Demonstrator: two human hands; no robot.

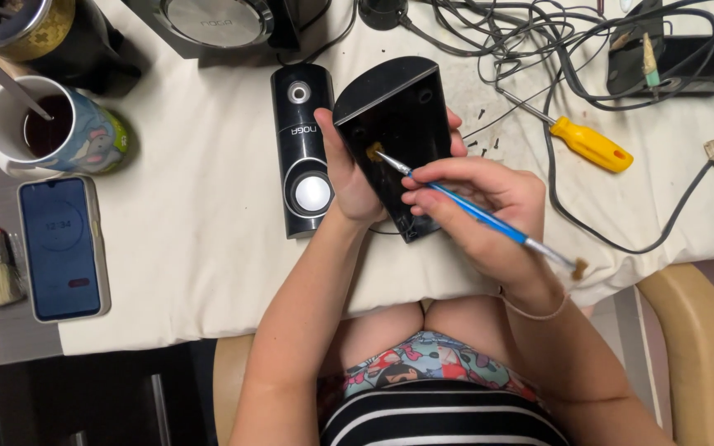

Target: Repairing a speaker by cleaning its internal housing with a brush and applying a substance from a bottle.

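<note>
Two hands work over the near edge of the white cloth-covered table [200,272]. My left hand [349,177] comes up from below with the wrist straight, its fingers curled tight around the left side of a black speaker casing [394,124], fingertips showing past the right edge. The casing is glossy, flat-faced, rounded at the far end, and held tilted above the cloth. My right hand [489,206] crosses from the right, fingers pressed together in a pinch on a thin blue brush [473,213], its point touching a yellowish spot on the casing. Just left lies a second black speaker [302,149], almost touching my left hand. Open cloth spreads to the left; a tangle of cables [555,49] and a yellow-handled screwdriver [584,142] crowd the far right.
</note>
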